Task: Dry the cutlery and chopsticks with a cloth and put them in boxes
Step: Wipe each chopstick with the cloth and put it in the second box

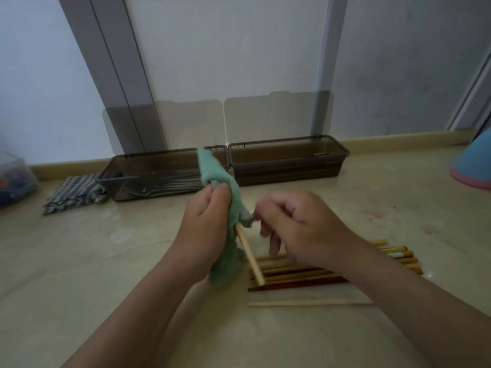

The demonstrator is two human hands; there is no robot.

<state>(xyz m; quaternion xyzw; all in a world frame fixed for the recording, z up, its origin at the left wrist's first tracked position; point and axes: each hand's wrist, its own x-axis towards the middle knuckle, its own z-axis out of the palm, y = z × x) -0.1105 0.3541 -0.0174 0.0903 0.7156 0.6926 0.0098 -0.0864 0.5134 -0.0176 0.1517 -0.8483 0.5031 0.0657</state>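
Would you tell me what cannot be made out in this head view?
- Upper end of the chopstick: hidden inside the green cloth held by the left hand.
- Much of the chopstick pile: covered by the right hand and forearm.
- Whether the right hand pinches anything: motion-blurred.
- The blue-and-pink object: cut off by the right edge.
- Contents of the right box: dim behind its tinted wall.

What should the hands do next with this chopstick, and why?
Probably slide the green cloth down the pale chopstick: the left hand grips the cloth round its upper part, while the lower half sticks out uncovered, likely unwiped.
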